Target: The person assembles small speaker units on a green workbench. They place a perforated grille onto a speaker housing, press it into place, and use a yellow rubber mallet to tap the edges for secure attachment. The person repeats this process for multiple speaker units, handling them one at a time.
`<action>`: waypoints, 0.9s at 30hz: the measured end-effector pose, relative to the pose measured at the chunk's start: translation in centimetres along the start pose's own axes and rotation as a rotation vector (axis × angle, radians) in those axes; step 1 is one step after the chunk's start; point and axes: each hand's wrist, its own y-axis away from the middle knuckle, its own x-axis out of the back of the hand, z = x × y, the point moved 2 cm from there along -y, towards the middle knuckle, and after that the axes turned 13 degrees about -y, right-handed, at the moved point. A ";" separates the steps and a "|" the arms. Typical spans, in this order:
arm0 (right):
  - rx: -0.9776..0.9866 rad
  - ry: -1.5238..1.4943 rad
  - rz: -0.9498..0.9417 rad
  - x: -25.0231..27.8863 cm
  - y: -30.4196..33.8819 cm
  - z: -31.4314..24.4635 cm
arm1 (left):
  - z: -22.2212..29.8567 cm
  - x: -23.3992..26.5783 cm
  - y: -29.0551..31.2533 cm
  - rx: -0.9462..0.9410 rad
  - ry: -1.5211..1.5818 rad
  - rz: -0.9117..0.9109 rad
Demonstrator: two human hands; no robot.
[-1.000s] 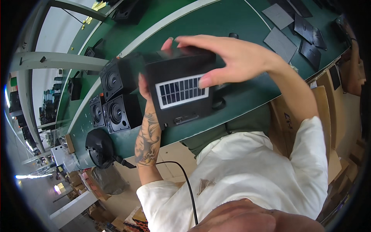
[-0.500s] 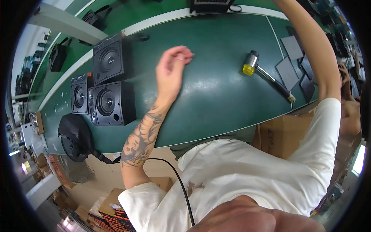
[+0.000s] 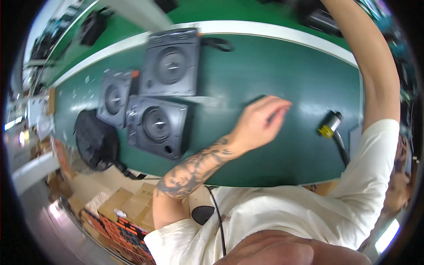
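My left hand (image 3: 258,123) hovers low over the green table (image 3: 265,66), fingers loosely bent and holding nothing. A small dark shape shows just past its fingertips; I cannot tell what it is. The tattooed left forearm comes in from below. My right arm (image 3: 371,66) reaches up and away along the right side, and its hand is out of the picture. Three dark grey speaker boxes lie face up to the left of the hand: a large one (image 3: 171,64), a middle one (image 3: 157,126) and a smaller one (image 3: 114,98).
A mallet (image 3: 330,126) with a black and yellow head lies near the table's right end. A black round object (image 3: 95,141) with a cable sits at the table's near left edge. Cardboard boxes (image 3: 128,203) stand on the floor below.
A second ago both hands held a black box with a small solar panel. The right arm has since carried it up out of view, and the left hand has dropped toward the table.
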 end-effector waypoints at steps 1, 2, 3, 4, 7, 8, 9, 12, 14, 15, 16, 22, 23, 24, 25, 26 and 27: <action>-0.111 -0.170 -0.044 -0.9 -0.5 0.2 | -0.1 0.1 0.2 0.014 0.017 -0.004; -0.234 -0.312 -0.088 -0.8 -0.5 1.2 | 0.0 -0.4 0.1 0.008 0.057 -0.004; -0.205 -0.192 -0.024 -1.3 -0.6 2.4 | 0.0 -0.5 0.3 -0.004 0.044 -0.003; -0.197 -0.069 0.057 -0.7 -0.2 4.2 | 0.0 -0.8 -0.1 -0.032 0.042 -0.018; -0.236 -0.072 0.191 -0.1 3.1 1.1 | -0.1 -0.7 0.0 -0.055 0.051 -0.003; -0.046 -0.102 0.169 -2.5 1.6 -4.3 | -1.0 0.1 1.2 0.000 0.013 0.090; 0.029 -0.095 0.211 -1.9 3.9 -6.2 | -1.0 0.3 1.3 -0.032 0.033 0.195; 0.186 -0.299 0.167 2.4 16.7 -10.2 | -1.0 -0.3 -0.3 -0.159 0.150 0.286; 0.066 -0.356 0.197 0.7 23.3 -11.3 | -0.2 0.0 -0.1 -0.139 0.204 0.344; 0.099 -0.464 0.130 -0.8 25.5 -11.6 | -0.1 0.3 0.5 -0.100 0.224 0.369; 0.127 -0.570 0.060 -2.2 27.8 -11.8 | 1.7 0.6 1.4 0.028 0.376 0.388; -0.143 -0.644 0.224 -11.3 38.5 -12.2 | 7.2 0.8 3.7 0.342 0.684 0.144; -0.120 -0.682 0.246 -11.3 40.4 -12.6 | 6.7 0.7 3.9 0.323 0.667 0.064; -0.073 -0.787 0.236 -10.8 41.6 -12.1 | 5.0 0.9 3.9 0.305 0.641 0.006; 0.033 -0.759 0.220 -10.7 42.5 -11.7 | 2.9 1.7 4.5 0.373 0.641 0.017; 0.128 -0.721 0.200 -10.0 43.5 -10.1 | 4.1 1.6 4.3 0.410 0.545 -0.009; 0.068 -0.752 0.140 -8.5 44.8 -8.8 | 3.7 1.8 4.3 0.431 0.564 -0.054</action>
